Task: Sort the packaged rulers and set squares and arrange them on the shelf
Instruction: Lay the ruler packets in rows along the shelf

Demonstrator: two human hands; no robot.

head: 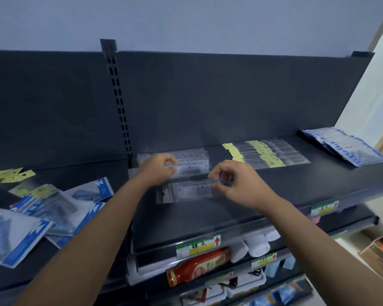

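Both hands hold one clear packaged ruler (187, 191) just above the dark shelf (208, 219). My left hand (158, 171) pinches its left end and my right hand (232, 184) pinches its right end. Behind them lies a small stack of similar clear rulers (192, 161). To the right is a neat row of rulers with yellow header cards (268, 154). Blue-and-white set square packets (345, 146) are stacked at the far right. On the left shelf, more blue set square packets (31, 219) and yellow-carded packets (11, 175) lie jumbled.
A slotted upright (117, 96) divides the two shelf bays. Price labels (197, 246) line the shelf's front rail. Lower shelves hold a red bottle (197, 266) and white rolls (257, 244). A cardboard box (378, 255) stands on the floor at the right.
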